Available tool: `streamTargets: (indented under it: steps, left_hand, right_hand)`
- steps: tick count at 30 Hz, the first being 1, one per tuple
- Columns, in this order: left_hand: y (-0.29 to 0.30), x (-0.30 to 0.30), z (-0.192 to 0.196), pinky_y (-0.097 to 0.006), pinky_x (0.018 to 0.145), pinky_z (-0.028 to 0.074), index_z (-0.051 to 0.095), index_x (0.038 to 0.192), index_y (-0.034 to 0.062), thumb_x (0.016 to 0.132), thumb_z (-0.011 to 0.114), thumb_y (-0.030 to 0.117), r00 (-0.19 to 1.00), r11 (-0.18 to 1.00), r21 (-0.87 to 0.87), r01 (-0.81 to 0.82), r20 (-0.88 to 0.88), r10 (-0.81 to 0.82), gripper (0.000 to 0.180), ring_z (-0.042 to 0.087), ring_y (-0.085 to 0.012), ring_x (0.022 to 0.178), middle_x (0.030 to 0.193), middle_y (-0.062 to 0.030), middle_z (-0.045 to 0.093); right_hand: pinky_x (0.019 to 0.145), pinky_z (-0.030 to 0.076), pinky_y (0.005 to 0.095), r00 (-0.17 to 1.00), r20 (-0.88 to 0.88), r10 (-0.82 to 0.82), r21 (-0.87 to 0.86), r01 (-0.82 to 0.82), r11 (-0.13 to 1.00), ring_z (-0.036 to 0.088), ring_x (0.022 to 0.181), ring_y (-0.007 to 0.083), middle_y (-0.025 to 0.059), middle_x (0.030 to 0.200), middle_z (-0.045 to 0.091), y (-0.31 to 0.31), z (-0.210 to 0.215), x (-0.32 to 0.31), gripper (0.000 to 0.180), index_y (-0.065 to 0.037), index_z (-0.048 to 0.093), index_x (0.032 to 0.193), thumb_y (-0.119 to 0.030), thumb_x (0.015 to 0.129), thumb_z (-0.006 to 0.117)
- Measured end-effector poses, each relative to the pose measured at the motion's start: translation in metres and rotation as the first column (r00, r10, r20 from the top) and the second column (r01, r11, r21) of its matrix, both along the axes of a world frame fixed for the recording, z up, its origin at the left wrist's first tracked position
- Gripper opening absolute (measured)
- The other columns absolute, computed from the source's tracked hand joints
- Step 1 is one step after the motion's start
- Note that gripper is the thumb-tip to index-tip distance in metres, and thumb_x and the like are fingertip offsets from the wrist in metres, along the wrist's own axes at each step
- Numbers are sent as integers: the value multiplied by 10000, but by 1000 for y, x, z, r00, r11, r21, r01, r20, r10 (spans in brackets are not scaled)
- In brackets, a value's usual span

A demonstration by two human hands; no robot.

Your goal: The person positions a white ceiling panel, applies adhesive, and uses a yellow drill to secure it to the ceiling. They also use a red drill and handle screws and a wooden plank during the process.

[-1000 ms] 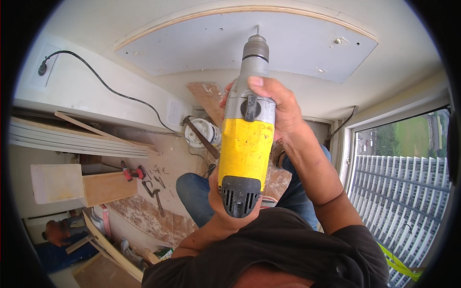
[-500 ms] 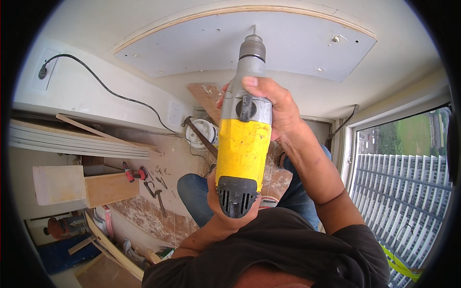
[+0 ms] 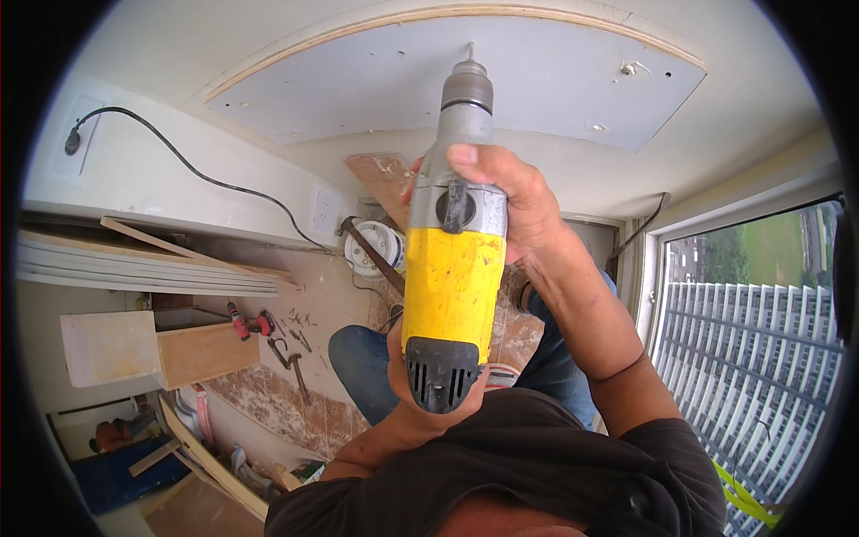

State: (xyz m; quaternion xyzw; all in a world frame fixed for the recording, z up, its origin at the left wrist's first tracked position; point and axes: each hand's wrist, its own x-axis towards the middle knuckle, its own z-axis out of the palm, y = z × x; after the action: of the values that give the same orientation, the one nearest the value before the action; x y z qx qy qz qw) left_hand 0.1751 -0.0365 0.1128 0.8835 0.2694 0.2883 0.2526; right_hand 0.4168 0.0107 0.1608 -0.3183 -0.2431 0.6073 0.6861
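Observation:
I hold a large yellow and grey power drill (image 3: 454, 277) in front of me with its chuck pointing up in the view. Its thin bit meets, or nearly meets, a pale grey panel (image 3: 358, 89) with a plywood edge; I cannot tell how deep it goes. My right hand (image 3: 519, 188) is wrapped round the grey front housing, thumb on top, beside a black selector knob. At the rear, my left hand (image 3: 401, 385) grips the drill from below, behind the black vented cap, and most of its fingers are hidden.
A black cable (image 3: 192, 166) runs from a wall socket toward a white cable reel (image 3: 374, 249) with a hammer leaning across it. A red cordless drill (image 3: 250, 322), loose screws and a second hammer (image 3: 298, 376) lie at left near a wooden box (image 3: 210, 353). A window (image 3: 752, 268) stands at right.
The drill's rear end sits slightly lower in the view, and the panel has shifted up a little. Both hands keep their hold. At the far lower left, a small orange-clad figure has shifted.

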Motion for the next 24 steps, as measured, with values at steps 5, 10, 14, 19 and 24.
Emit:
streamTargets:
  steps: [5,10,14,19,24]
  left_hand:
    - [0,1,3,-477,997,489,670,1210,4,718,794,162,1000,999,-29,-18,-15,18,531,590,-434,1170,1278,-225,607]
    - [-2,3,3,-481,990,489,678,1194,7,712,794,163,999,998,-50,-33,3,33,519,594,-425,1157,1261,-214,624]
    - [-2,1,0,-488,983,490,680,1187,13,710,785,154,999,997,-77,-32,-21,30,509,598,-426,1145,1241,-202,638]
    - [-1,-1,-6,-494,982,489,682,1179,16,711,774,145,999,991,-129,-46,-33,42,494,600,-431,1130,1240,-198,644]
    - [-2,5,3,-499,977,490,684,1178,15,708,768,140,998,984,-172,-49,-39,43,494,600,-434,1121,1228,-196,654]
  right_hand:
    - [711,630,387,1000,-12,13,8,-13,1000,743,792,277,218,986,722,2,-1,2,626,54,634,1177,-466,839,716]
    - [715,629,385,999,-32,-12,-11,11,1000,744,793,278,216,979,724,2,2,1,629,54,634,1175,-463,831,733]
    - [722,627,384,1000,-18,-12,-21,11,1000,745,799,277,215,981,726,3,2,1,631,59,634,1172,-463,832,734]
    - [725,626,381,1000,2,-20,-38,20,999,745,804,277,213,982,726,2,5,2,634,60,635,1173,-467,833,735]
    - [729,627,379,1000,20,-1,-47,2,999,744,804,277,212,983,726,2,3,5,633,59,635,1171,-466,832,736]
